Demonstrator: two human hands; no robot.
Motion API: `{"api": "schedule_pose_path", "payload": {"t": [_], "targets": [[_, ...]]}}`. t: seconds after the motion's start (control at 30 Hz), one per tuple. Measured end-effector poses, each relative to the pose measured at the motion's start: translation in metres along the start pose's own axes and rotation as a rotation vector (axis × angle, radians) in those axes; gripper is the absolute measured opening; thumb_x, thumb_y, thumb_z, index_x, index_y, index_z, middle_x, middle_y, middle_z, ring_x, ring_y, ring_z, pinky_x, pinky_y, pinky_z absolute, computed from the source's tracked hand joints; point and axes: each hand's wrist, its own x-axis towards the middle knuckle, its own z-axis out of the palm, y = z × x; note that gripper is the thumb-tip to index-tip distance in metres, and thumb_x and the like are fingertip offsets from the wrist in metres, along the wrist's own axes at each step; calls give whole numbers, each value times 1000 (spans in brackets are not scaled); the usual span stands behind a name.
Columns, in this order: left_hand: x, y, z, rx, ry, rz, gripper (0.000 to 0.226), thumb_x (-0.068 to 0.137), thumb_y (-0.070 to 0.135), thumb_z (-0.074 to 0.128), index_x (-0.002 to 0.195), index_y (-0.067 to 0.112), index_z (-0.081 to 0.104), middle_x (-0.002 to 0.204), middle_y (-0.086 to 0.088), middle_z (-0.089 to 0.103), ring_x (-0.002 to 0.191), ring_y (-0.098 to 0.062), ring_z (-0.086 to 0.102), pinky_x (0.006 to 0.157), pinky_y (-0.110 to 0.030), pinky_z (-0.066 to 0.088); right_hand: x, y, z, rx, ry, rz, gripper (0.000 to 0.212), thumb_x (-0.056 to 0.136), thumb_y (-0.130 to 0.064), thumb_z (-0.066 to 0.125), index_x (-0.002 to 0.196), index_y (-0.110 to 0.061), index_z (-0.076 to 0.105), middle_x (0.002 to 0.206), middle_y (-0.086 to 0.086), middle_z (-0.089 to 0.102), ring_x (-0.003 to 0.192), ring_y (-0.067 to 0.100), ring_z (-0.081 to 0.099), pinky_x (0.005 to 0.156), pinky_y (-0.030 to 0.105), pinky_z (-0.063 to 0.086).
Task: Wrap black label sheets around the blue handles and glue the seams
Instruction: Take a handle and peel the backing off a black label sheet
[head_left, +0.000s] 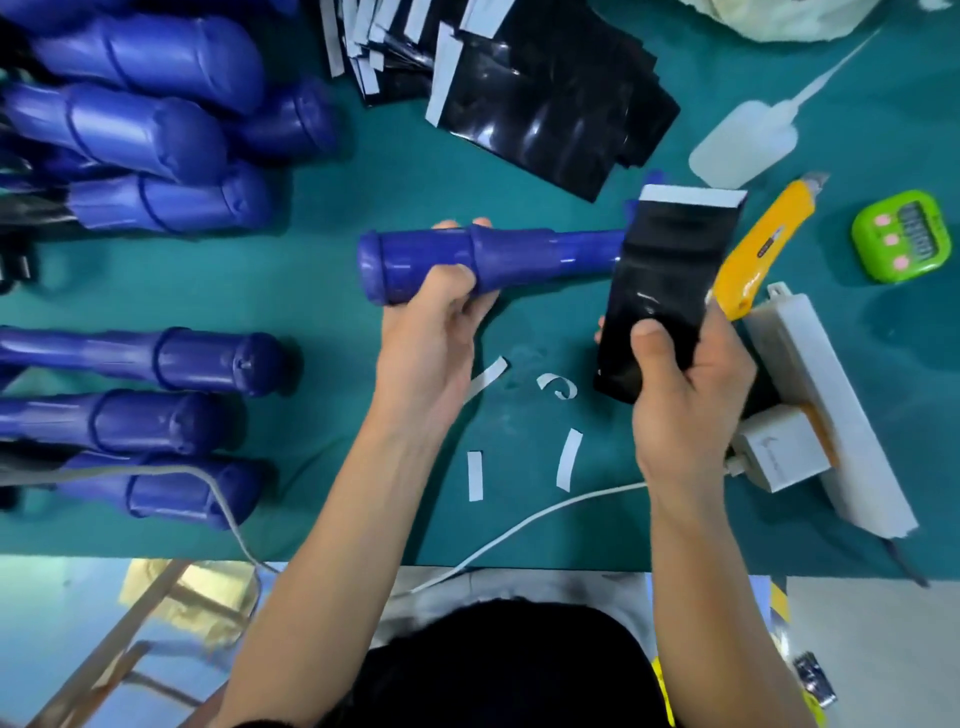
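Observation:
My left hand (434, 322) grips a blue handle (519, 254) near its thick end and holds it level above the green table, thin end pointing right. My right hand (680, 384) pinches the lower part of a black label sheet (665, 280), thumb on its glossy face. The sheet stands upright with a white strip along its top edge and covers the handle's thin end. A loose pile of black label sheets (540, 98) lies at the back centre. A clear glue bottle (743, 140) with a long nozzle lies at the back right.
Several blue handles (150, 119) are stacked at the left, more (156, 358) below them. A yellow utility knife (758, 249), a green timer (898, 236) and a white power strip (821, 410) sit at the right. White backing strips (569, 460) and a white cable (519, 530) lie near the front edge.

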Motion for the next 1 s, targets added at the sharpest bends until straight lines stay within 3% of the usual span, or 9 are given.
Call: {"api": "schedule_pose_path", "payload": {"t": [0.07, 0.23, 0.37, 0.47, 0.53, 0.6, 0.7, 0.87, 1.0], "targets": [[1, -6, -3, 146, -35, -96, 20, 86, 9, 62, 105, 9, 64, 112, -16, 68, 113, -34, 66, 96, -41, 59, 5, -6, 14, -70, -37, -38, 22, 94, -12, 60, 97, -33, 66, 80, -19, 66, 72, -3, 55, 67, 19, 49], [-5, 1, -9, 647, -131, -298, 40, 90, 43, 59, 102, 9, 76, 96, -11, 81, 89, -22, 79, 72, -28, 62, 16, -14, 17, -267, -133, 51, 7, 90, -11, 62, 87, -6, 58, 69, -1, 60, 64, 18, 49, 64, 40, 45], [-15, 12, -25, 939, -67, 88, 16, 87, 33, 65, 81, 28, 79, 78, 2, 78, 74, -18, 76, 75, -33, 59, 9, -24, -1, -234, -414, 175, 13, 81, -22, 65, 90, -13, 69, 73, -10, 69, 65, 8, 57, 62, 28, 48], [-26, 13, -30, 1078, 78, 385, 11, 89, 37, 63, 90, 39, 74, 80, 18, 75, 77, -8, 72, 82, -31, 58, -2, -30, -4, -541, -676, 178, 13, 85, -33, 67, 87, -20, 65, 69, -6, 66, 65, 17, 59, 58, 24, 45], [-29, 8, -29, 1181, 132, 481, 19, 89, 38, 65, 107, 39, 73, 90, 21, 74, 87, -3, 70, 92, -30, 56, -11, -36, -3, -661, -610, 143, 11, 91, -33, 71, 100, -30, 66, 82, -12, 72, 75, 15, 65, 67, 22, 49], [-34, 1, -29, 1297, 115, 626, 30, 92, 31, 67, 122, 27, 72, 105, 16, 75, 99, -7, 67, 100, -25, 50, -22, -45, -18, -667, -366, -1, 27, 93, -31, 73, 119, -32, 67, 100, -14, 75, 90, 19, 69, 81, 34, 55], [-45, -8, -28, 1354, 24, 890, 26, 94, 15, 69, 119, 10, 75, 108, 3, 76, 101, -17, 64, 100, -16, 43, -25, -50, -83, -703, -36, -182, 34, 91, -33, 67, 125, -35, 65, 107, -19, 69, 98, 13, 64, 92, 21, 47], [-82, -43, -26, 1370, -282, 1044, 10, 94, 19, 73, 95, 13, 81, 94, 4, 78, 91, -20, 62, 89, -29, 47, -26, -25, -178, -1015, -324, 334, 118, 68, -16, 97, 155, -51, 24, 148, -6, 41, 128, 33, 49, 103, 58, 47], [-107, -97, -1, 1615, -632, 903, 23, 87, 30, 79, 103, 13, 79, 93, 1, 73, 89, -25, 64, 79, -35, 48, -39, -12, -161, -1017, -278, 276, 136, 60, -17, 102, 162, -45, 15, 146, -1, 38, 130, 38, 48, 102, 59, 47]]}}
